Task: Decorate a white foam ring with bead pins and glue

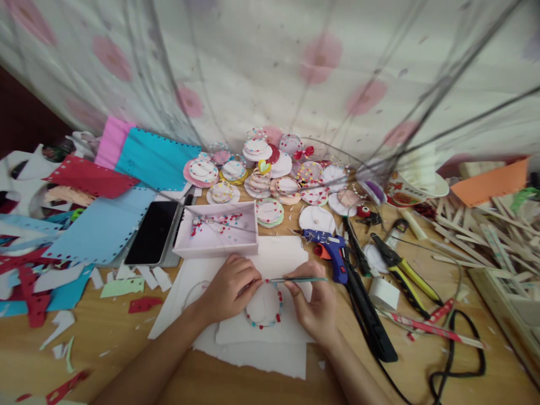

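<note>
A ring of thin wire or string strung with red, blue and white beads (pixel 261 326) hangs in a loop over the white paper (pixel 278 247). My left hand (pixel 231 287) pinches the top of this loop between thumb and fingers. In my right hand (pixel 314 304) is a slim pair of tweezers (pixel 276 279), its tip pointing left at a small red bead close to my left fingertips. Whether the tips grip that bead I cannot tell. Just beyond my left hand stands a pale pink box (pixel 217 247) with small loose beads inside.
Finished-looking beaded rings on paper discs (pixel 289 188) crowd the back. A blue glue gun (pixel 331 247), black cutter (pixel 371 320), yellow-handled pliers (pixel 405 273) and white plug (pixel 383 293) lie right. A phone (pixel 152 233) and coloured sheets (pixel 103 225) lie left. Wooden sticks (pixel 476 236) pile far right.
</note>
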Motion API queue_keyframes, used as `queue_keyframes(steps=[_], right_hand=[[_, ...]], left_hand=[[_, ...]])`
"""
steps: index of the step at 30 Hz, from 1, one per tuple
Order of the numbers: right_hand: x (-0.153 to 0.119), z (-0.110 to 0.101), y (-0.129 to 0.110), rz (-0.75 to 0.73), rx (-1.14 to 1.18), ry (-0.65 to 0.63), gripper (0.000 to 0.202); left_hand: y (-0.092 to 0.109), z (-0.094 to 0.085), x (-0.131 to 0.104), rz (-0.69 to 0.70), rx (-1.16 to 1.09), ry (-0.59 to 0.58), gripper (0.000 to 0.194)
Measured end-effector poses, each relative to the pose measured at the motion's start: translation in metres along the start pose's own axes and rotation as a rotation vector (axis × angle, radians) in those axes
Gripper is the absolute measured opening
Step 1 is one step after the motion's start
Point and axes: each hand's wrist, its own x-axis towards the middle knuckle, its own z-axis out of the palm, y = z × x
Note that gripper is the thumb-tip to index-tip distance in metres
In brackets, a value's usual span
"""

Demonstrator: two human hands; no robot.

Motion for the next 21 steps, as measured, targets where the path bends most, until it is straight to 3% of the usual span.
queue_keyframes(steps=[21], right_hand=[[0.0006, -0.0004, -0.0015, -0.027, -0.006, -0.016, 0.012]], left_hand=[[-0.0005, 0.0010, -0.0009, 0.004, -0.001, -0.008, 0.016]])
